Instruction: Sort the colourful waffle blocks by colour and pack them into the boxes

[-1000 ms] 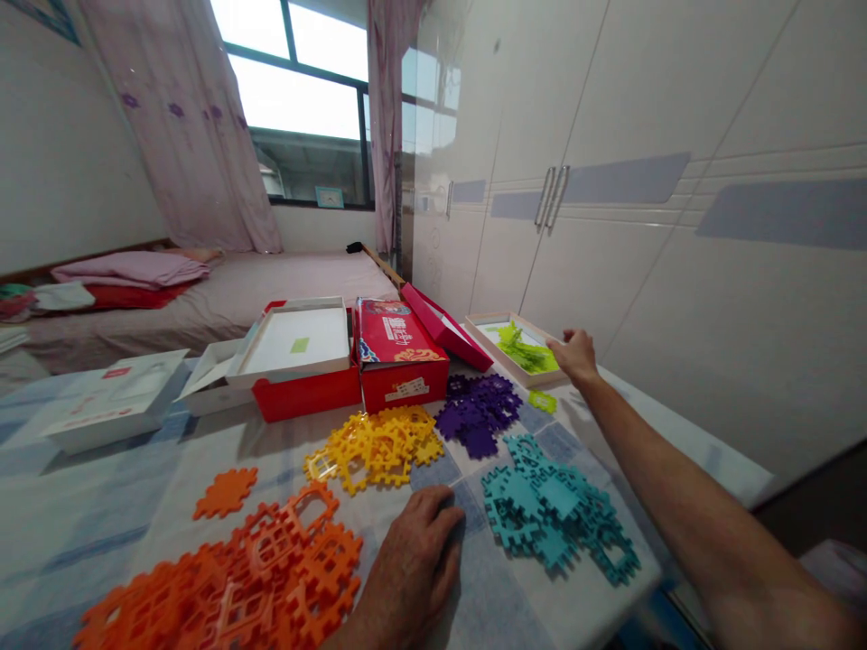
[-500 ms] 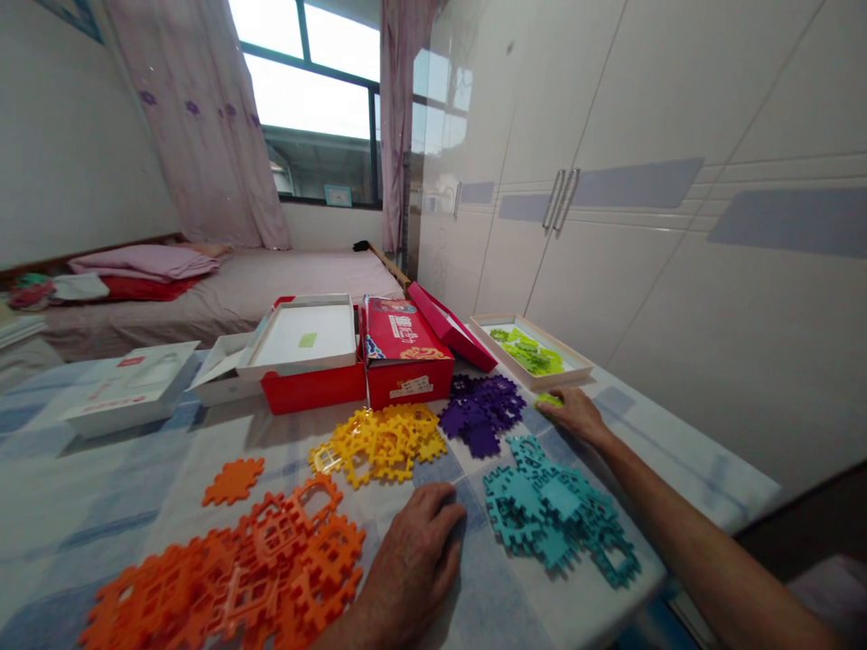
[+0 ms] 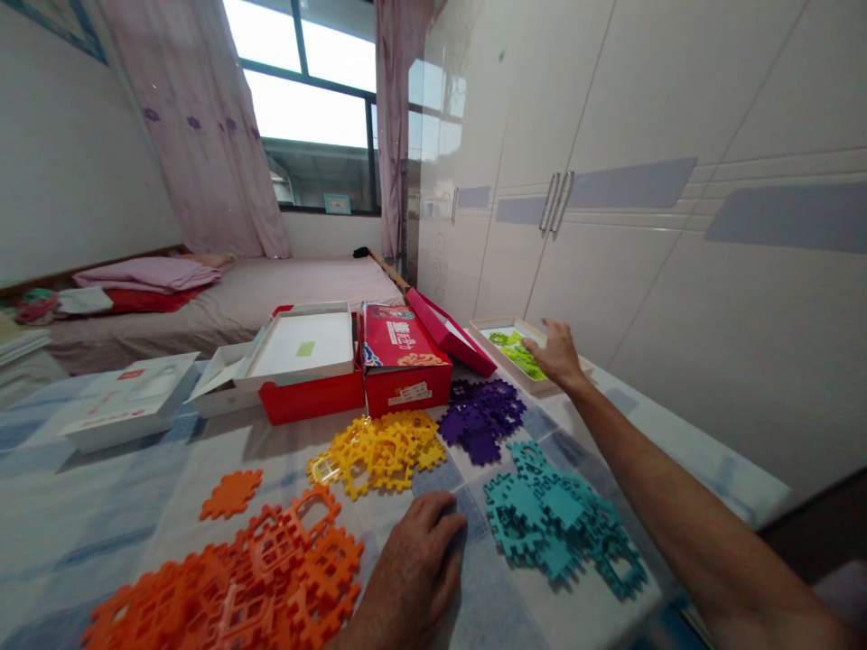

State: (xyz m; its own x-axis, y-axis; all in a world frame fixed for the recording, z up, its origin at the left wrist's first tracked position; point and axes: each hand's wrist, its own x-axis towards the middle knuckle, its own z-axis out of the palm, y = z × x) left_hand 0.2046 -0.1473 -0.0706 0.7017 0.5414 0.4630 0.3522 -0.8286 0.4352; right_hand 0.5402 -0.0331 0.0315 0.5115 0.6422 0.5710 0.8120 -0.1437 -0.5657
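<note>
Right grip [image 3: 558, 354] moved over tray [image 3: 542, 386], green pieces [image 3: 520, 356] alongside

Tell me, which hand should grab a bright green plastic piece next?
Probably the right hand: it is at the shallow pale rectangular tray of bright green plastic pieces, while the left hand rests by the orange toothed plastic pieces.

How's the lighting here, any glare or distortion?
Head view: window mostly blown out to white, wardrobe doors mirroring it; head view: soft shadow under the leftmost white box; head view: right forearm looks stretched toward the corner, probably wide-lens distortion.
</note>
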